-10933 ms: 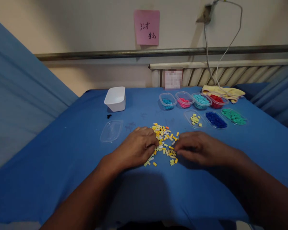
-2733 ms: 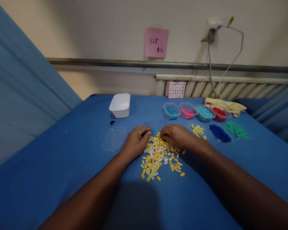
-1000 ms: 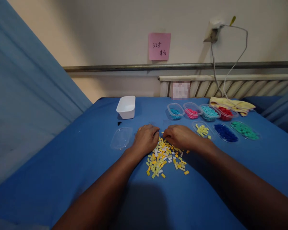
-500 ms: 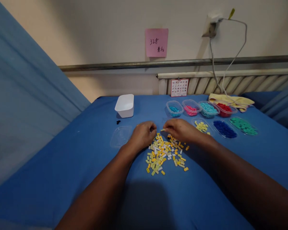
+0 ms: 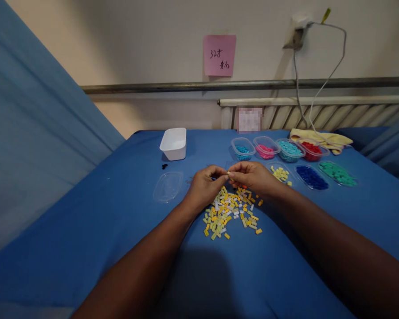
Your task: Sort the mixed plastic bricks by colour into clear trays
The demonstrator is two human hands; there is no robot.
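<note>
The lone head camera looks forward and down over both hands point(image 5: 231, 179) towards the wall point(image 5: 153, 44).

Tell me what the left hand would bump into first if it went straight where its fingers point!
Probably the little pale yellow brick pinched by the right hand. This view can't show whether the left hand already touches it.

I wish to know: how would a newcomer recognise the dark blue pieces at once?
On the blue-covered table, look to the right side, at the nearer of two rows of clear containers. The dark blue pieces lie in the middle there, between pale yellow pieces and green pieces; they are the darkest.
</note>
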